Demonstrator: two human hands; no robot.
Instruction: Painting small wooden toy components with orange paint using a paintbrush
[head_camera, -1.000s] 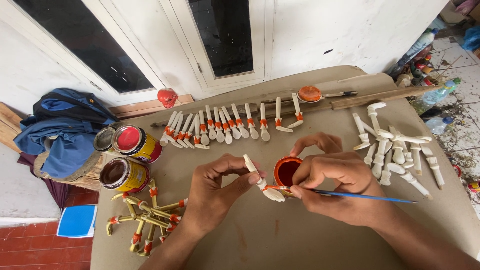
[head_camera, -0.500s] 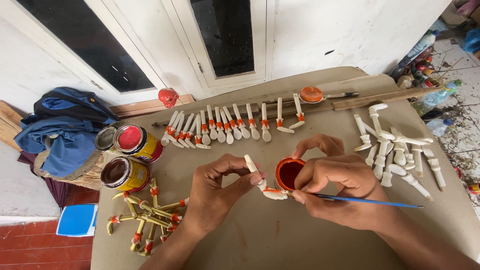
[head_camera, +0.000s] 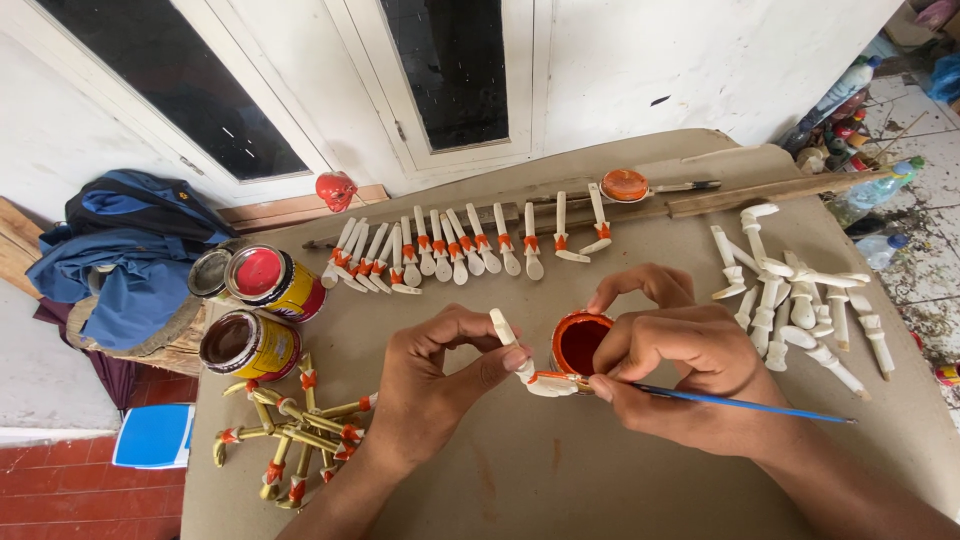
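A wide desk (head_camera: 600, 480) covered in brown card carries everything here, and the small pot of red paint (head_camera: 579, 341) near its middle serves as the landmark. Far to the left of the pot, off the desk's edge, a blue backpack (head_camera: 130, 250) lies slumped. Between the backpack and the pot stand two open paint tins (head_camera: 262, 310), one red inside, one dark. Beyond the pot, toward the wall, runs a row of white carved pieces with orange bands (head_camera: 460, 245); to the right of the pot sits a heap of bare white pieces (head_camera: 800, 300). Left of the pot and nearer the person lies a cluster of yellow pieces with orange joints (head_camera: 290, 440).

The left hand (head_camera: 430, 385) is just left of the pot, its fingers pinched tight on a white carved piece (head_camera: 520, 360) — this piece lies touching the pot's near-left rim. The right hand (head_camera: 690, 370) is just right of the pot, curled round its far side and clamped on a thin blue paintbrush (head_camera: 740, 402), whose tip meets the orange band on the held piece.
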